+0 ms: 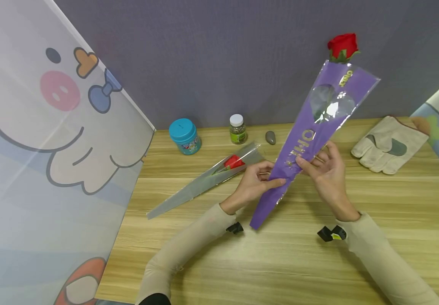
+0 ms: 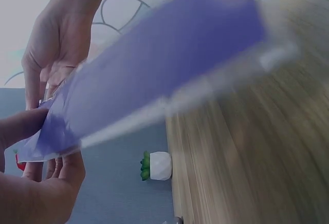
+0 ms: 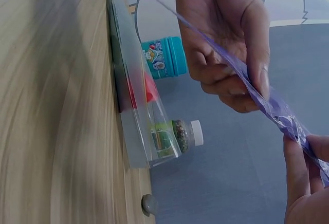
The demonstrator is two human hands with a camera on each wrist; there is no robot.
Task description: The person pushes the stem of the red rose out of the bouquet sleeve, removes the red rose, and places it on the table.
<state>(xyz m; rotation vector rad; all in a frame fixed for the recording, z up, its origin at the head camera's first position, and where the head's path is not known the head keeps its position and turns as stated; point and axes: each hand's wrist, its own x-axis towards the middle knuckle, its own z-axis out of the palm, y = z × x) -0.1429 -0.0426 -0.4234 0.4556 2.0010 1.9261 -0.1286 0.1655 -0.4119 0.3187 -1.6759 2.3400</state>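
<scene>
Long beige sleeves (image 1: 192, 241) down to both wrists, dark cuff near the left elbow; small black camera clips (image 1: 331, 233) strapped at each wrist; bare hands.

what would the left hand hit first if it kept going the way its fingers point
The left hand points right, across the purple sleeve it pinches, toward the right hand. Past the sleeve, it would probably meet that hand's fingers first, though depth is hard to judge.

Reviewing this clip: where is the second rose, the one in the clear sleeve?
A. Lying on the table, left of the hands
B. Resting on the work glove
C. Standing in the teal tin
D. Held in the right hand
A: the clear-sleeved rose lies flat on the table, while both hands grip the purple sleeve.
</scene>
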